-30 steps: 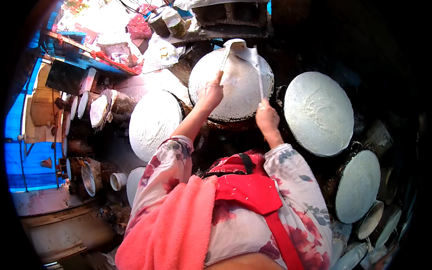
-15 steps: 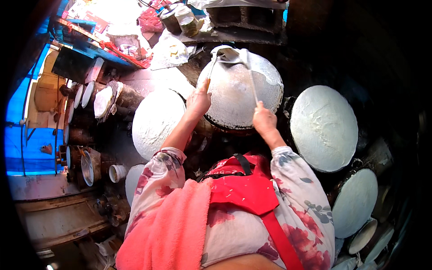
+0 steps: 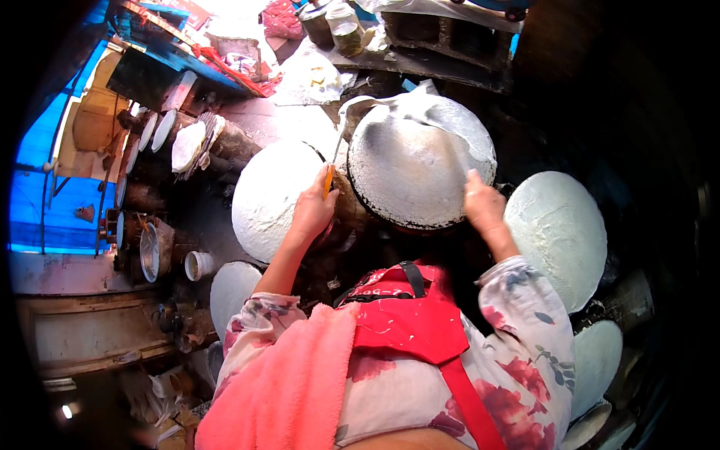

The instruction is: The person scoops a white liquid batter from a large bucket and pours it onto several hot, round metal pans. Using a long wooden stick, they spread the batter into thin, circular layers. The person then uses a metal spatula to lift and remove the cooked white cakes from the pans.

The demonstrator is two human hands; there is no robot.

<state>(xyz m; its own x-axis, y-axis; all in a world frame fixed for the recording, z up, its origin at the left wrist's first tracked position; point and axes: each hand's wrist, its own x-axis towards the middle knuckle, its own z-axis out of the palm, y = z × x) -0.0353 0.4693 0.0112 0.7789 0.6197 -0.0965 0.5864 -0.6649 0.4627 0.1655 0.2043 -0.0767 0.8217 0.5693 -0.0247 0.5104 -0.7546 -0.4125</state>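
Observation:
A round white-coated griddle [image 3: 409, 180] lies in front of me, its surface crackled and its rim dark. Along its far edge a thin soft white sheet [image 3: 424, 111] is bunched and partly lifted. My left hand [image 3: 311, 210] is closed around an orange handle [image 3: 328, 180] of a slim tool reaching up to the griddle's far left edge, where white sheet drapes at its tip. At the griddle's right side, my right hand [image 3: 484, 204] grips a thin pale stick-like tool [image 3: 460, 154], smeared by motion.
White-coated round surfaces flank the griddle: one at left [image 3: 274, 199], another at right [image 3: 559, 240], with more lower down. Glass jars [image 3: 345, 31] and a dark block-like stand [image 3: 450, 37] are at the back. A small white bucket [image 3: 199, 265] lies at left.
My hands have moved apart, the left leftward and the right rightward. The white sheet has shifted with the tools and spread wider across the far edge. The view has shifted slightly.

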